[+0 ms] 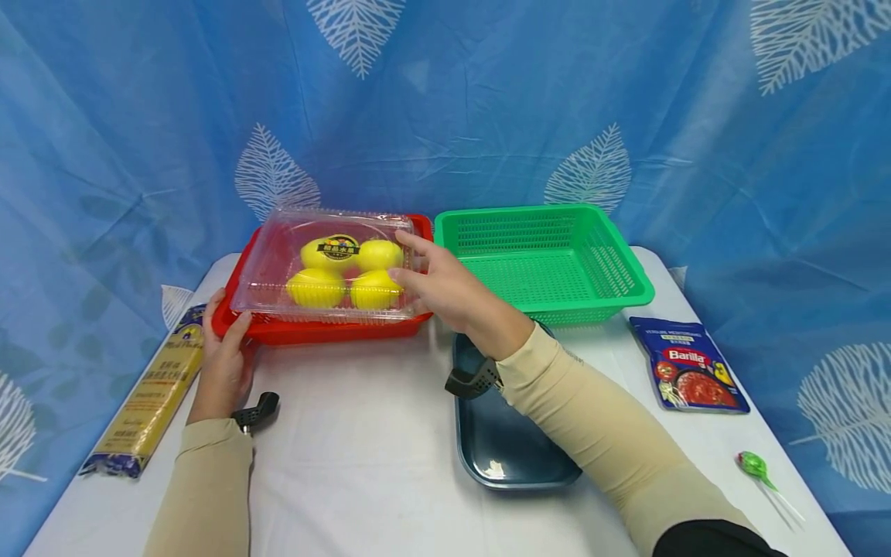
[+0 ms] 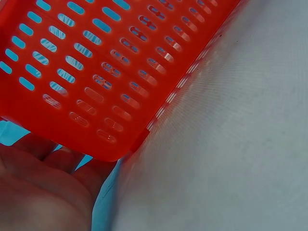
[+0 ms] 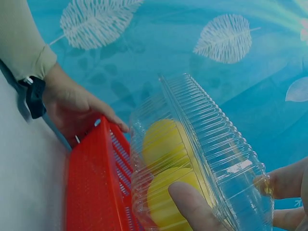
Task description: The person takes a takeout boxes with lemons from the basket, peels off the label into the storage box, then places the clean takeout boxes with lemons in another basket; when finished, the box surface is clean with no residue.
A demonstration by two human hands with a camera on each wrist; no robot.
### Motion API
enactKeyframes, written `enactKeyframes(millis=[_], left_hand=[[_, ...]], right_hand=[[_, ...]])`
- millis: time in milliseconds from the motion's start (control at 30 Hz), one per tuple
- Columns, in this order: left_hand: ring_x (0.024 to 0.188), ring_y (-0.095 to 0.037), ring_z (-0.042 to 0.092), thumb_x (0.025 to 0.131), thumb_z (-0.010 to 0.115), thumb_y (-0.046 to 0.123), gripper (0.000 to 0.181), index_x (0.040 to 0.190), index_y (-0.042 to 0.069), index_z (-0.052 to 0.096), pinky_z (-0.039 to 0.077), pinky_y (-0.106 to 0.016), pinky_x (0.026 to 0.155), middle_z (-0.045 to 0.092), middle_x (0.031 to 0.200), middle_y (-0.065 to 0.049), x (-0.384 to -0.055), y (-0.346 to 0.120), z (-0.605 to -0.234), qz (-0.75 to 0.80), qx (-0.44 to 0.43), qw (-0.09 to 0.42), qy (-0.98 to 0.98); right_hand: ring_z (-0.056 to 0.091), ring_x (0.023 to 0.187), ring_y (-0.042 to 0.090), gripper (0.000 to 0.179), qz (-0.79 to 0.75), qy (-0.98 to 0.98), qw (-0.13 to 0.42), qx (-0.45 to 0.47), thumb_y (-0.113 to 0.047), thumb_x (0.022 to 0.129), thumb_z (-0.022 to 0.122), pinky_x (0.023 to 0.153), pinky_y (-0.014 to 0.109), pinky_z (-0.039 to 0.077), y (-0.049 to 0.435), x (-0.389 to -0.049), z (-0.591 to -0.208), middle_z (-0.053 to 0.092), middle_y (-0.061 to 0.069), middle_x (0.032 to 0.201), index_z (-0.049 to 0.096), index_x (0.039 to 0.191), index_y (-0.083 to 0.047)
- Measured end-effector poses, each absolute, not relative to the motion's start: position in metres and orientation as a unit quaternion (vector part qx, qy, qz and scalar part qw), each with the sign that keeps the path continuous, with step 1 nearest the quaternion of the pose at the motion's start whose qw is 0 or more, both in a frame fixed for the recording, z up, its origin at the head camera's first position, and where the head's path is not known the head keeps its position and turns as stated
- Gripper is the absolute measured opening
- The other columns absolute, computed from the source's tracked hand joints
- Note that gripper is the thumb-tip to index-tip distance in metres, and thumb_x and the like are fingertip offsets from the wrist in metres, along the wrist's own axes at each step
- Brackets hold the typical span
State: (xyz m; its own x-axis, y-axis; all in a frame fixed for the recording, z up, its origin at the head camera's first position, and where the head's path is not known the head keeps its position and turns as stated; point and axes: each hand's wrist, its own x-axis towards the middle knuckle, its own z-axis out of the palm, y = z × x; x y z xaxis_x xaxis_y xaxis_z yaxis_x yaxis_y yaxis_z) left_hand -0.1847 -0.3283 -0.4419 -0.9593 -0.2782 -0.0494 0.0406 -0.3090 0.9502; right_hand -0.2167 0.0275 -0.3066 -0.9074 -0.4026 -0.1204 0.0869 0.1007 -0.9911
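My right hand [image 1: 445,286] grips the right end of a clear plastic clamshell box [image 1: 267,271] holding several lemons [image 1: 316,288]. In the right wrist view the thumb lies along the box's [image 3: 211,130] side and the fingers wrap its far edge. The box sits tilted over the red basket [image 1: 334,331], covering most of its opening. My left hand [image 1: 224,352] holds the basket's near left corner, thumb at the rim. From the left wrist view, the fingers reach around behind the perforated red wall [image 2: 91,91].
A green basket [image 1: 543,313] stands right of the red one. A dark tray [image 1: 515,441] lies under my right forearm. At the left is a spaghetti pack [image 1: 149,394]; at the right, a Barilla sauce pouch [image 1: 689,363] and a green lollipop [image 1: 755,466].
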Motion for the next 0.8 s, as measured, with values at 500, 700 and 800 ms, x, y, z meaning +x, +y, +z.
enactKeyframes(millis=[500, 700, 800], left_hand=[[0.146, -0.02, 0.034, 0.099, 0.076, 0.016, 0.084, 0.16, 0.048, 0.027, 0.054, -0.034, 0.097, 0.028, 0.164, 0.002, -0.188, -0.328, -0.442, -0.812, 0.079, 0.098, -0.57], [0.141, -0.021, 0.042, 0.101, 0.074, 0.017, 0.081, 0.159, 0.05, 0.028, 0.057, -0.038, 0.092, 0.028, 0.163, 0.0, -0.185, -0.329, -0.442, -0.81, 0.08, 0.084, -0.575], [0.138, -0.021, 0.045, 0.103, 0.071, 0.021, 0.079, 0.16, 0.052, 0.026, 0.058, -0.039, 0.09, 0.026, 0.164, -0.002, -0.181, -0.33, -0.442, -0.8, 0.081, 0.074, -0.59]], right_hand=[[0.065, 0.107, 0.029, 0.068, -0.643, 0.732, 0.18, -0.136, -0.017, 0.104, 0.07, 0.072, 0.034, 0.06, 0.05, -0.182, -0.314, 0.041, 0.009, 0.155, 0.042, 0.162, -0.036], [0.04, 0.141, 0.03, 0.069, -0.639, 0.734, 0.183, -0.139, -0.016, 0.103, 0.07, 0.089, 0.044, 0.061, 0.058, -0.168, -0.32, 0.035, 0.009, 0.163, 0.042, 0.162, -0.036], [0.036, 0.144, 0.031, 0.069, -0.635, 0.737, 0.187, -0.14, -0.016, 0.103, 0.069, 0.09, 0.047, 0.06, 0.062, -0.161, -0.323, 0.032, 0.007, 0.165, 0.041, 0.162, -0.037]])
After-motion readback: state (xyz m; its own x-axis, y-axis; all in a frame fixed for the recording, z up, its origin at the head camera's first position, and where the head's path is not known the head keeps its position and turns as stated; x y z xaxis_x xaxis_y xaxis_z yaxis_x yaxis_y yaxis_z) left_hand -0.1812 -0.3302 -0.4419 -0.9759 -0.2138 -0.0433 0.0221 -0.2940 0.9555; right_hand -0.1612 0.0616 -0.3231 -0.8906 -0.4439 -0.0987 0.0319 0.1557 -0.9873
